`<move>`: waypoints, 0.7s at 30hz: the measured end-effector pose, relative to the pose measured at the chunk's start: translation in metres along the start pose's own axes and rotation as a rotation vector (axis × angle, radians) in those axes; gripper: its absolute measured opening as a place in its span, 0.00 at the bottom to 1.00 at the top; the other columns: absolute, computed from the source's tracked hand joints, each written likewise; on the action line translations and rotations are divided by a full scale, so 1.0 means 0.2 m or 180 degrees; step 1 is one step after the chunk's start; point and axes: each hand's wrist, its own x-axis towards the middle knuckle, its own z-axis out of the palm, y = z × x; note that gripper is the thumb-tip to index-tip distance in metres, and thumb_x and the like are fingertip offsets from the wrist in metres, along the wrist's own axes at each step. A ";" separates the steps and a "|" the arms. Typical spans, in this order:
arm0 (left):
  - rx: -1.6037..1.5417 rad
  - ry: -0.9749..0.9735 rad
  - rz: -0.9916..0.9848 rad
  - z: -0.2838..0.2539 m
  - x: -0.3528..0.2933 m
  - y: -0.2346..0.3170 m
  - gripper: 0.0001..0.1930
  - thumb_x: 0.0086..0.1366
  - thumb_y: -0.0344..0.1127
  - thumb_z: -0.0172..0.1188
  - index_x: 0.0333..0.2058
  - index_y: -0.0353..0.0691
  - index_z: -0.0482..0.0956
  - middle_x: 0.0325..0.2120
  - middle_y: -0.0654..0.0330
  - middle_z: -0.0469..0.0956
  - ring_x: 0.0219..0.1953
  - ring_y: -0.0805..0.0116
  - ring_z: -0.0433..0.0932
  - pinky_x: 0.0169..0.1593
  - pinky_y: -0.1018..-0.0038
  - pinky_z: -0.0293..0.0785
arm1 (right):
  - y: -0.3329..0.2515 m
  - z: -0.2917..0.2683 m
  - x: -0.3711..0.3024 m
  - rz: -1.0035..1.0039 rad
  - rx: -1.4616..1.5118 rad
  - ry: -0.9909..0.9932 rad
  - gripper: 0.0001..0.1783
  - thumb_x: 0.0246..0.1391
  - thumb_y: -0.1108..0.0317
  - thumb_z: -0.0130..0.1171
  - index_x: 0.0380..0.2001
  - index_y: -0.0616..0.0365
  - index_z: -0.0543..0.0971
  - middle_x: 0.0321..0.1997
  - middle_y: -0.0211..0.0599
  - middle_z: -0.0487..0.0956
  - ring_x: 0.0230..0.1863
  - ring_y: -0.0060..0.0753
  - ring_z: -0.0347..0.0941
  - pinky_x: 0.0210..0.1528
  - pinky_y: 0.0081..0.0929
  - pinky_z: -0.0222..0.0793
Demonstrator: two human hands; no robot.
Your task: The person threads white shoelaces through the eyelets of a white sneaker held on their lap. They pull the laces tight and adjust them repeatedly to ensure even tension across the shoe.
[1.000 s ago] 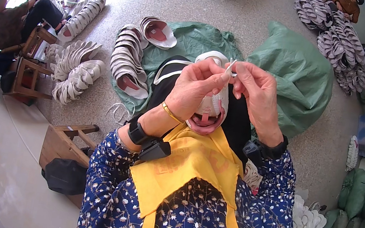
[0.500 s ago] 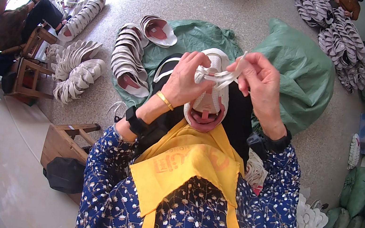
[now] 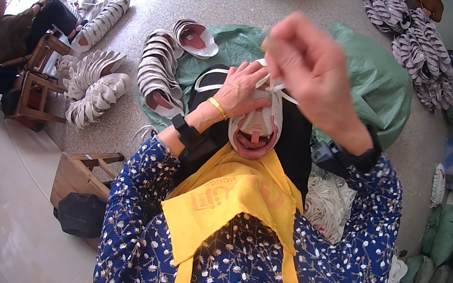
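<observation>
A white and pink shoe upper (image 3: pixel 254 128) rests on my lap, its opening toward me. My left hand (image 3: pixel 243 89) presses on its top and grips it. My right hand (image 3: pixel 311 67) is raised above it, fingers pinched on a white lace (image 3: pixel 280 91) that runs down into the upper. A bundle of white laces (image 3: pixel 328 200) lies at my right hip. I wear a yellow apron (image 3: pixel 231 207) over a blue flowered top.
Rows of stacked shoe uppers (image 3: pixel 156 71) lie on the floor ahead, beside green sacks (image 3: pixel 377 82). More stacks (image 3: pixel 418 47) are at the far right. A wooden stool (image 3: pixel 78 177) stands at my left. Another person (image 3: pixel 23 38) sits on a wooden chair at far left.
My right hand has risen up and toward the camera, drawing the lace out. The left hand has settled lower on the upper.
</observation>
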 end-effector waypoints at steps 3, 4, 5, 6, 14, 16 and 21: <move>0.0060 0.0029 -0.0087 -0.02 0.00 0.01 0.30 0.49 0.45 0.75 0.51 0.47 0.76 0.48 0.60 0.72 0.55 0.53 0.70 0.55 0.55 0.64 | -0.21 -0.08 0.16 -0.0476 0.0229 -0.0137 0.07 0.71 0.69 0.54 0.36 0.57 0.75 0.27 0.26 0.76 0.21 0.10 0.65 0.18 0.11 0.58; 0.0137 -0.0054 -0.0148 -0.02 0.00 -0.01 0.26 0.49 0.46 0.75 0.47 0.46 0.78 0.47 0.61 0.73 0.54 0.54 0.71 0.55 0.55 0.65 | -0.25 -0.10 0.22 -0.0649 0.0274 -0.0181 0.07 0.71 0.68 0.54 0.37 0.57 0.75 0.27 0.26 0.76 0.21 0.10 0.65 0.18 0.11 0.58; 0.0135 -0.0103 -0.0179 -0.02 0.00 -0.01 0.26 0.50 0.46 0.74 0.47 0.47 0.77 0.47 0.61 0.73 0.55 0.53 0.71 0.55 0.55 0.65 | -0.29 -0.13 0.26 -0.0783 0.0290 -0.0182 0.07 0.72 0.68 0.53 0.37 0.57 0.75 0.27 0.25 0.76 0.21 0.10 0.65 0.18 0.11 0.58; 0.0135 -0.0152 -0.0215 -0.03 0.00 -0.02 0.26 0.52 0.45 0.74 0.48 0.48 0.77 0.47 0.60 0.73 0.56 0.53 0.71 0.56 0.55 0.65 | -0.33 -0.17 0.31 -0.0832 0.0276 -0.0135 0.07 0.72 0.68 0.53 0.37 0.57 0.75 0.27 0.25 0.76 0.21 0.10 0.65 0.18 0.11 0.58; -0.0192 0.0012 -0.0111 0.01 0.01 -0.02 0.21 0.52 0.42 0.74 0.42 0.45 0.76 0.43 0.58 0.74 0.53 0.51 0.72 0.56 0.57 0.68 | -0.40 -0.60 0.31 -0.0632 -0.0460 0.0643 0.08 0.72 0.65 0.52 0.39 0.58 0.76 0.27 0.24 0.74 0.21 0.10 0.64 0.19 0.10 0.59; -0.0363 0.0083 -0.0161 0.02 -0.02 -0.07 0.22 0.52 0.41 0.74 0.43 0.43 0.76 0.43 0.57 0.75 0.52 0.50 0.73 0.57 0.57 0.70 | -0.29 -0.75 0.27 -0.0418 -0.0608 0.0866 0.09 0.72 0.65 0.52 0.39 0.58 0.76 0.27 0.24 0.74 0.21 0.10 0.64 0.19 0.10 0.59; -0.0811 0.0239 0.0012 -0.07 -0.07 -0.12 0.18 0.59 0.33 0.69 0.46 0.38 0.76 0.43 0.58 0.79 0.47 0.62 0.79 0.48 0.66 0.78 | -0.16 -1.08 0.09 0.0086 -0.1054 0.1389 0.10 0.73 0.63 0.51 0.41 0.58 0.76 0.27 0.23 0.73 0.21 0.10 0.63 0.19 0.09 0.59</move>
